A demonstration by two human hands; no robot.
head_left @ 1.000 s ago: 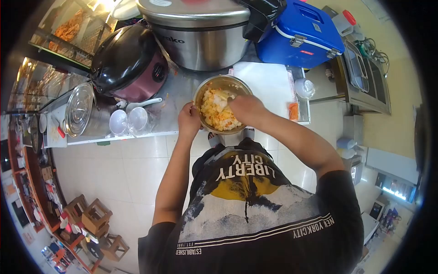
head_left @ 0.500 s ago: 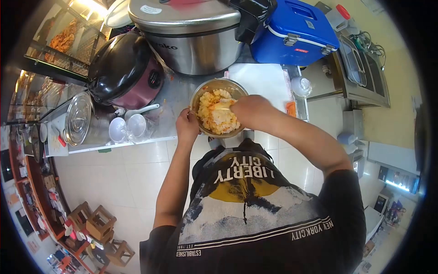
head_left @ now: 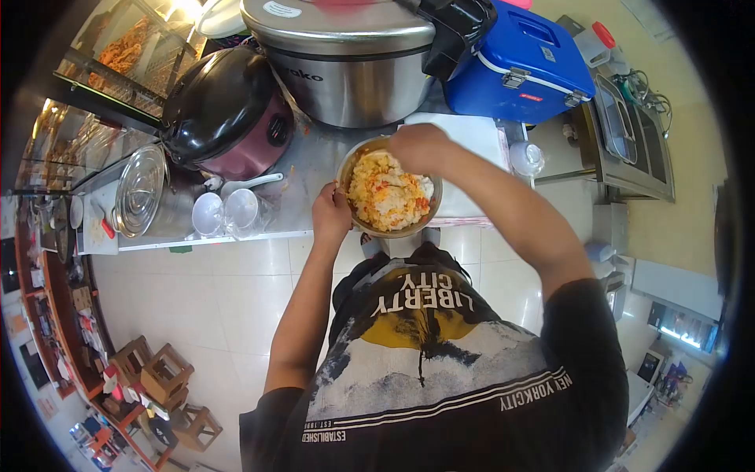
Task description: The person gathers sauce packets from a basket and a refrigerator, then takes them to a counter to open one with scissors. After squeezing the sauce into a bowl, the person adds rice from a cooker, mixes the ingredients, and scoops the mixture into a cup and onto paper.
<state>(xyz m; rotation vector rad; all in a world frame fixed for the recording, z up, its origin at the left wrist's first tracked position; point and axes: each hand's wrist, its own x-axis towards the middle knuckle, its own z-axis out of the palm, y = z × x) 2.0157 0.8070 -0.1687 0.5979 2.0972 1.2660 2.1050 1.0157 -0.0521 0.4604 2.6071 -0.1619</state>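
Note:
A round metal bowl [head_left: 430, 215] of rice mixed with orange bits [head_left: 387, 193] is at the front edge of the metal counter. My left hand [head_left: 332, 209] grips the bowl's left rim, thumb on top. Over the bowl's upper right part is my right hand [head_left: 419, 149], its fingers closed. Whatever it holds is mostly hidden behind the fingers; a utensil cannot be made out clearly.
Behind the bowl stand a large steel cooker [head_left: 346, 86], a maroon rice cooker [head_left: 248, 141] and a blue cooler box [head_left: 527, 71]. Plastic-wrapped white cups [head_left: 241, 208], a white ladle [head_left: 259, 182] and a glass lid [head_left: 141, 190] lie left. White paper [head_left: 468, 189] is right of the bowl.
My right hand has moved up and slightly left, toward the bowl's far rim, uncovering more rice. The rice has shifted. My left hand still holds the rim.

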